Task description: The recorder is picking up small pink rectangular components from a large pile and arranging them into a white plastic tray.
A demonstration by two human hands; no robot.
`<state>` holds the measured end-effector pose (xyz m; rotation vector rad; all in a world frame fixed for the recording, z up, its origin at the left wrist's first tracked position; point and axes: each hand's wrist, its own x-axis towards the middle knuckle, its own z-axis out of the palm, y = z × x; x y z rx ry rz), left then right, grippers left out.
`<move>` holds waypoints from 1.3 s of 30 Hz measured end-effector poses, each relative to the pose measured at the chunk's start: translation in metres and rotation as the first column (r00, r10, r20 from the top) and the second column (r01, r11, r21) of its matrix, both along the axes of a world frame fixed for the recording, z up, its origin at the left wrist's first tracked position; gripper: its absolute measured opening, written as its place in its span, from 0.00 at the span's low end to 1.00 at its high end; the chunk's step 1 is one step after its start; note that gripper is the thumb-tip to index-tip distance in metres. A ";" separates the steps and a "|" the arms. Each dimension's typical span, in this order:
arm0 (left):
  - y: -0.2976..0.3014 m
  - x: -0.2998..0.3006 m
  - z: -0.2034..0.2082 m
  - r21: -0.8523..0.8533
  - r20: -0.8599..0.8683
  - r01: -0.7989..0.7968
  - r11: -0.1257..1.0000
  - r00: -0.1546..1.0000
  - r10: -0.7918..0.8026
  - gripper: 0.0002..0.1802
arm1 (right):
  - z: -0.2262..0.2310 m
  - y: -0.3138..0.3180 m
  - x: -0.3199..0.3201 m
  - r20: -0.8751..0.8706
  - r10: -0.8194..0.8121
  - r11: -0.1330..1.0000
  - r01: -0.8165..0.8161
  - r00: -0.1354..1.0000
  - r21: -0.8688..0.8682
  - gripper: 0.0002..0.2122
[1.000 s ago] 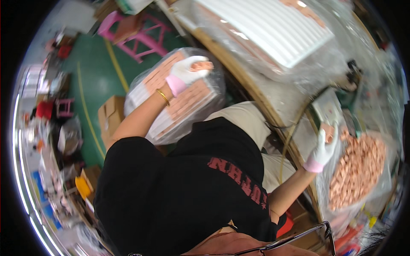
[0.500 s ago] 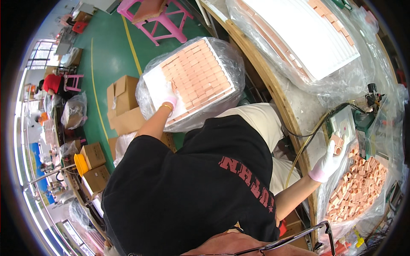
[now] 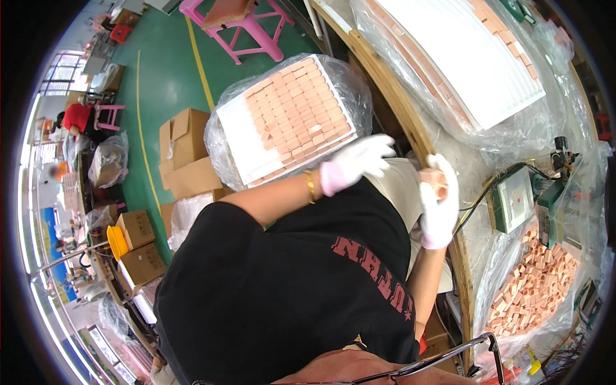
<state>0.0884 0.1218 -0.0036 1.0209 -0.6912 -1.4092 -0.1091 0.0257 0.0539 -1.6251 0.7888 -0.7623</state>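
My right hand (image 3: 439, 215), in a white glove, is closed around a small peach-coloured piece (image 3: 434, 182) with a round hole, near the bench's wooden edge. Whether it holds more than one piece, I cannot tell. My left hand (image 3: 360, 163), also gloved and slightly blurred, reaches toward it above my lap with fingers stretched out and nothing in them. Beyond the left hand, a white tray (image 3: 241, 147) on plastic wrap carries rows of the same pieces (image 3: 298, 106). At the right, a heap of loose pieces (image 3: 536, 289) lies in clear plastic.
A stack of white trays (image 3: 455, 58) with more pieces sits on the bench (image 3: 449, 144). A green-framed device (image 3: 513, 197) with a cable stands by the heap. Cardboard boxes (image 3: 186, 151) and a pink stool (image 3: 240, 29) are on the green floor. Another person (image 3: 76, 119) sits far left.
My left hand has left the tray and moved right, toward my right hand. My right hand has come away from beside the heap, up and left, with a peach-coloured piece in it.
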 end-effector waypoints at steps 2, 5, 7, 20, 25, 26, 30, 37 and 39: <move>-0.018 -0.032 0.015 -0.084 -0.653 0.139 0.987 0.740 -0.160 0.29 | -0.015 0.002 0.017 -0.098 0.061 0.942 -0.089 0.993 -0.322 0.22; -0.014 -0.036 -0.008 -0.440 0.725 0.020 0.898 0.599 0.341 0.37 | -0.018 0.005 0.041 -0.262 -0.004 0.780 -0.161 0.965 -0.605 0.23; -0.005 -0.024 -0.010 -0.354 0.773 -0.008 0.935 0.559 0.298 0.40 | -0.015 0.004 0.052 -0.335 0.012 0.702 -0.247 0.942 -0.668 0.27; 0.218 0.170 -0.212 0.278 0.903 -0.915 0.294 0.353 0.244 0.41 | -0.030 -0.002 0.089 -0.352 0.187 0.741 -0.367 0.917 -0.563 0.31; 0.190 0.152 -0.169 0.517 0.852 -0.830 0.207 0.523 -0.033 0.41 | -0.032 -0.009 0.075 -0.381 0.145 0.799 -0.335 0.913 -0.500 0.28; 0.183 0.148 -0.159 0.597 0.802 -0.791 0.132 0.591 -0.087 0.43 | -0.032 -0.009 0.075 -0.366 0.140 0.811 -0.319 0.920 -0.490 0.28; 0.184 0.139 -0.162 0.572 0.819 -0.818 0.065 0.565 -0.095 0.40 | -0.034 -0.008 0.075 -0.340 0.132 0.836 -0.289 0.931 -0.466 0.27; 0.248 0.175 -0.240 0.430 0.902 -0.887 0.171 0.430 -0.037 0.36 | -0.043 -0.008 0.064 -0.355 0.125 0.843 -0.288 0.926 -0.454 0.26; 0.250 0.180 -0.246 0.468 0.855 -0.879 0.094 0.477 0.204 0.34 | -0.045 -0.009 0.061 -0.350 0.122 0.854 -0.278 0.929 -0.439 0.26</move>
